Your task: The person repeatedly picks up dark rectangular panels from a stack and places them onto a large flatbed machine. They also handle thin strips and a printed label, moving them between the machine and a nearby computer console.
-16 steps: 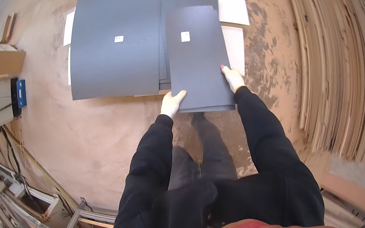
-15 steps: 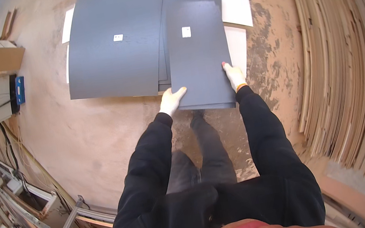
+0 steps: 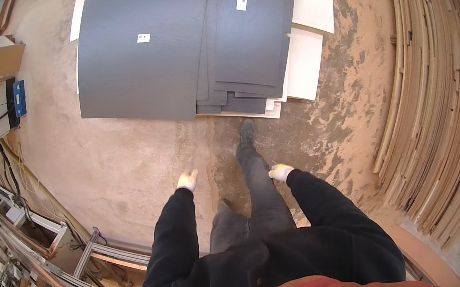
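My left hand, in a white work glove, hangs above the floor in front of the panels, loosely curled with nothing in it. My right hand, gloved too, is beside my right thigh, fingers slightly bent and holding nothing. Both hands are well apart from the panels. A dark grey rectangular panel with a small white label lies on the right part of the stack. To its left is a larger dark grey panel, also labelled. Smaller dark pieces show under the near edge.
White panels stick out on the stack's right side. Long stacked boards run along the right. A machine with metal rails stands at the lower left. My shoe is close to the stack's near edge.
Both hands have let go of the smaller dark grey panel and drawn back toward my body. The panel now lies farther forward on the stack.
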Demonstrator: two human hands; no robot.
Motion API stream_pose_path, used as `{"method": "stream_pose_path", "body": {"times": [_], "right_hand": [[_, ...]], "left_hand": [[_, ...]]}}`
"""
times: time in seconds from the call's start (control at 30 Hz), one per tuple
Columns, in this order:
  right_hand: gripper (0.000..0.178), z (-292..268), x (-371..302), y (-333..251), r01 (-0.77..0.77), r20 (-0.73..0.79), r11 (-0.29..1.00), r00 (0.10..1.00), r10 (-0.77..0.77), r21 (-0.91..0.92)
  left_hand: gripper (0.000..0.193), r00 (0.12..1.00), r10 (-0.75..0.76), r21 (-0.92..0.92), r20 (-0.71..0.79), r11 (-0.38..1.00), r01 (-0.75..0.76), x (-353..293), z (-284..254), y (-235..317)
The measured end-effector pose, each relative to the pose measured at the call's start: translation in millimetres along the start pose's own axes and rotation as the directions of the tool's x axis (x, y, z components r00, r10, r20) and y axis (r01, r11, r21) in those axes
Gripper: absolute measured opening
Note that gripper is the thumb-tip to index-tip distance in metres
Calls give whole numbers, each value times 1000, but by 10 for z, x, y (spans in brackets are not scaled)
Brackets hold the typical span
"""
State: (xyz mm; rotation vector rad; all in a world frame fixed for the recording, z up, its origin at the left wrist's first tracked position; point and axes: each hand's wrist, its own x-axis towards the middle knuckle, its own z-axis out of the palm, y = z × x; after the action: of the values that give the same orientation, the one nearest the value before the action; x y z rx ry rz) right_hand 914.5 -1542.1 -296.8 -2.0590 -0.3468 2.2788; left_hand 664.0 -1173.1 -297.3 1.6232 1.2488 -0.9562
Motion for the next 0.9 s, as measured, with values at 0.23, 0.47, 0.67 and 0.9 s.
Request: {"method": "stream_pose_path", "body": {"times": [0.23, 0.47, 0.67, 0.9], "right_hand": [[37, 421, -454, -243, 98, -132, 987, 988, -80, 130], [36, 2642, -1052, -57, 275, -485, 961, 840, -241, 0], [42, 5753, -1076, -49, 149, -426, 968, 903, -50, 202], [38, 7203, -1726, -866, 125, -504, 716, 791, 346, 687]], "left_hand": [[51, 966, -170, 325, 193, 940, 100, -710, 157, -1479], [56, 925, 376, 417, -59, 851, -319, -521, -995, -445], [39, 792, 606, 348, -76, 760, -548, -665, -1805, 129], [33, 741, 509, 869, 438, -28, -494, -1099, -920, 41]]}}
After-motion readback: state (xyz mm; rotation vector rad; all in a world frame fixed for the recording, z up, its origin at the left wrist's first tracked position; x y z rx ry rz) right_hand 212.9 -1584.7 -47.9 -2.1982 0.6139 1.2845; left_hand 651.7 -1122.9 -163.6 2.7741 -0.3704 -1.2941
